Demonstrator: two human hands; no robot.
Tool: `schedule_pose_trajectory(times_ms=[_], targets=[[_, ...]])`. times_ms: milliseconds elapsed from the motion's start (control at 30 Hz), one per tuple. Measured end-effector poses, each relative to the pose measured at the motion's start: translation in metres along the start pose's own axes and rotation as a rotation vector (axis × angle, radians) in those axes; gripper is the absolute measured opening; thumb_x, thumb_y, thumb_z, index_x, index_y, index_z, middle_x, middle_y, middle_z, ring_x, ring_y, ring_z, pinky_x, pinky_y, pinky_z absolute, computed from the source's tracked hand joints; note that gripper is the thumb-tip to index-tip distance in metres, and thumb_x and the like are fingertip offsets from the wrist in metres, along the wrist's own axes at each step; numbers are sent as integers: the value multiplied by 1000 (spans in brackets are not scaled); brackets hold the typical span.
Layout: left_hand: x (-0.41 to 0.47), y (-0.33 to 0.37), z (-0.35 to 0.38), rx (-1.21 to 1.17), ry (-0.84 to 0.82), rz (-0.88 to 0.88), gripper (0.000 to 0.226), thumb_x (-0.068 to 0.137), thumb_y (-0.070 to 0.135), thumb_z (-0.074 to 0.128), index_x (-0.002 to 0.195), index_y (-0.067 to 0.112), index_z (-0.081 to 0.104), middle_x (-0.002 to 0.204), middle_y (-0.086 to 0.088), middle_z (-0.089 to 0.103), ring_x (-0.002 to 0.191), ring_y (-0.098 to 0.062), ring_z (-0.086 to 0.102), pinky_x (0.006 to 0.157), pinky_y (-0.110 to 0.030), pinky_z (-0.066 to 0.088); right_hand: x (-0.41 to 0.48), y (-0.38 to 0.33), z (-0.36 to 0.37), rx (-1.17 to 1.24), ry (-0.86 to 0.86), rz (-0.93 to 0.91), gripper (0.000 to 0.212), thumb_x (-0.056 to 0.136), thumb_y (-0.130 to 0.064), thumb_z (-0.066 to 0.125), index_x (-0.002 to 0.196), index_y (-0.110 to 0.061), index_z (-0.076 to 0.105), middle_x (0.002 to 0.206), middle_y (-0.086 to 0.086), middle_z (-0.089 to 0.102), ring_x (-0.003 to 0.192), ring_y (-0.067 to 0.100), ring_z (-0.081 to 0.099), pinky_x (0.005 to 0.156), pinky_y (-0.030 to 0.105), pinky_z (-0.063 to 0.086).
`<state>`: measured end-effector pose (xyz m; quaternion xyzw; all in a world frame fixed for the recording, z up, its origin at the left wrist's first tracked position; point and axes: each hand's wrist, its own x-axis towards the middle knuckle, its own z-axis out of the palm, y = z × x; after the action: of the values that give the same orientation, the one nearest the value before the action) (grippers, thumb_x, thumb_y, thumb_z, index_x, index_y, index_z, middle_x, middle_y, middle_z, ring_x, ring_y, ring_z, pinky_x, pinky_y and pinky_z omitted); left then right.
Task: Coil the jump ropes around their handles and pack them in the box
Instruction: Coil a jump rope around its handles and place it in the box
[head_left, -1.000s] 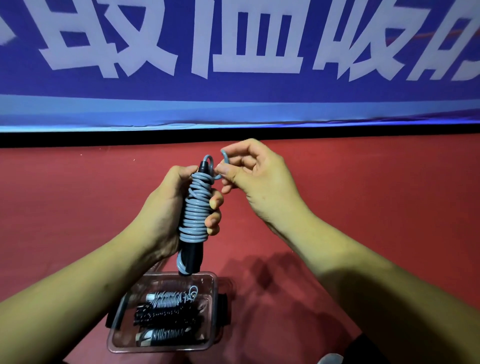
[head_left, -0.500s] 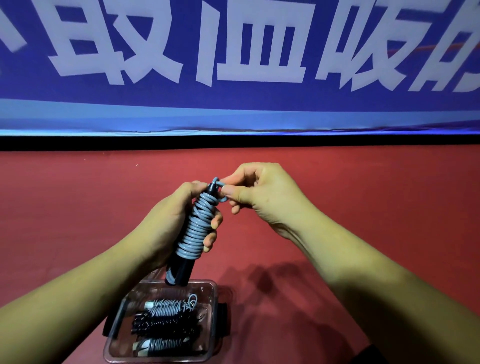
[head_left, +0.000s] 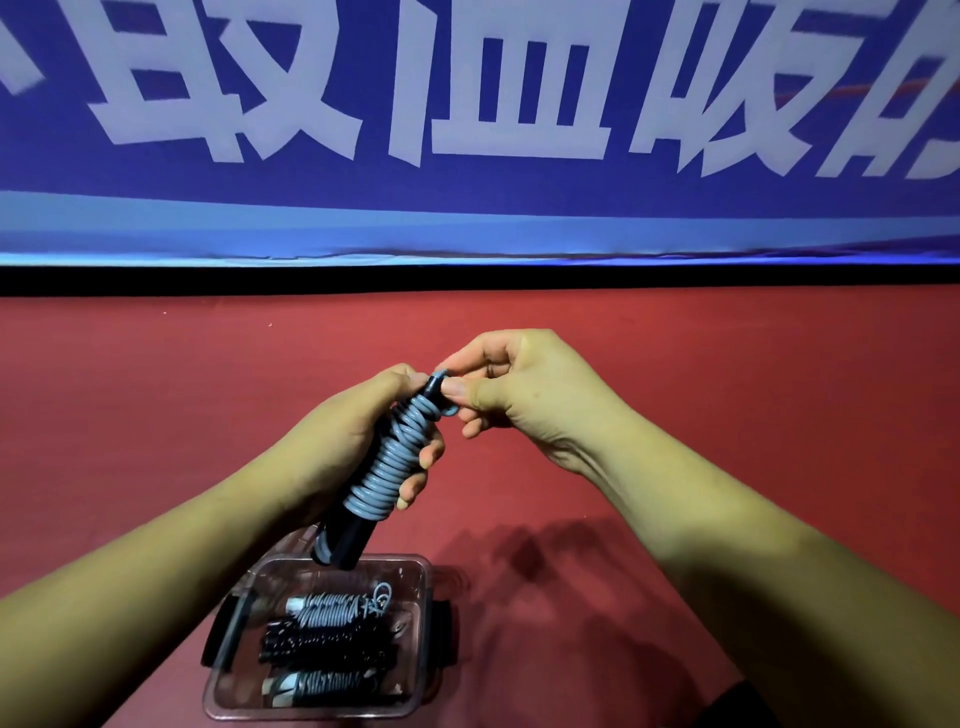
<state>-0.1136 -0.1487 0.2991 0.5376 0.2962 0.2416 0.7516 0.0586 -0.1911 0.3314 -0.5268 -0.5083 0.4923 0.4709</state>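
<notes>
Rope end (head_left: 450, 411) between right fingers (head_left: 464, 388)

Pretty much just grey rope (head_left: 387, 467) on black handles (head_left: 347, 540), with a plain red tabletop (head_left: 156, 389) underneath. That clear box (head_left: 401, 571) has two grey bundles (head_left: 332, 608) plus a black bundle (head_left: 322, 644), and the banner (head_left: 467, 208) is blue with white lettering.

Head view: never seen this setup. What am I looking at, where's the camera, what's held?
No machine here: a person works bare-handed, and the view comes from a camera worn on the head, looking forward and down. The left hand grips a grey jump rope coiled round its black handles. The right hand pinches a bit of the rope at the top of the coil. Below, on the red surface, stands a clear box with three coiled ropes already inside. A blue banner hangs behind.
</notes>
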Motion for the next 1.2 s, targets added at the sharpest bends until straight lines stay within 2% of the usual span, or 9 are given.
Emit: schedule_pose_trajectory(times_ms=[233,400,533,633,767,867,1000,1100,1200], targets=[[1,3,-1,-103,-39,-28,41,89,42,45,110,10,56,63,-14,47,39,-24,45,42,-27,43,3,6,15,-92,185,-125,20,82,-14,77,77,-4,60,64,17,62,43,15,49,44,25,46],[2,10,-10,94,18,37,30,88,38,59,98,13,46,69,-27,55,48,-31,54,51,-33,47,11,7,10,89,91,57,39,90,-29,69,96,9,63,73,14,59,51,14,50,49,25,50],[-5,11,-17,262,18,-1,43,83,41,63,100,5,45,82,-26,64,66,-37,60,65,-41,51,14,14,3,8,-69,86,27,89,-18,69,99,7,69,78,11,66,64,14,61,58,26,53],[-5,9,-19,347,21,-17,53,84,34,74,110,-1,44,90,-24,69,72,-37,65,68,-42,55,15,14,3,-66,-63,-7,12,89,-12,69,92,0,70,79,10,69,70,18,66,63,32,55],[-6,12,-27,414,-7,-55,42,82,32,77,101,5,51,92,-20,69,75,-35,67,74,-47,56,18,18,8,-201,-9,-81,8,91,-9,66,87,-3,64,83,15,66,68,17,64,66,34,56],[-7,16,-30,452,-13,-51,38,84,32,73,100,5,52,90,-17,68,72,-32,66,71,-44,53,23,23,16,-131,120,-31,15,96,-12,59,82,-7,61,85,16,65,68,17,61,65,28,54],[-6,17,-37,461,17,-32,47,83,34,67,109,-2,51,95,-18,69,76,-33,69,74,-47,54,31,22,25,133,196,78,20,99,-17,54,85,-4,58,81,15,67,62,20,67,63,32,59],[-12,16,-58,513,-30,-150,44,83,25,75,115,5,52,107,-24,66,89,-37,72,85,-52,56,38,29,26,281,258,156,19,101,-17,52,84,-8,51,85,14,62,61,22,65,54,31,59],[-15,12,-84,560,18,-270,46,78,13,74,115,0,51,105,-25,64,83,-32,70,74,-40,62,43,43,17,369,392,235,16,100,-14,53,86,-10,46,94,14,57,70,27,65,51,33,60]])
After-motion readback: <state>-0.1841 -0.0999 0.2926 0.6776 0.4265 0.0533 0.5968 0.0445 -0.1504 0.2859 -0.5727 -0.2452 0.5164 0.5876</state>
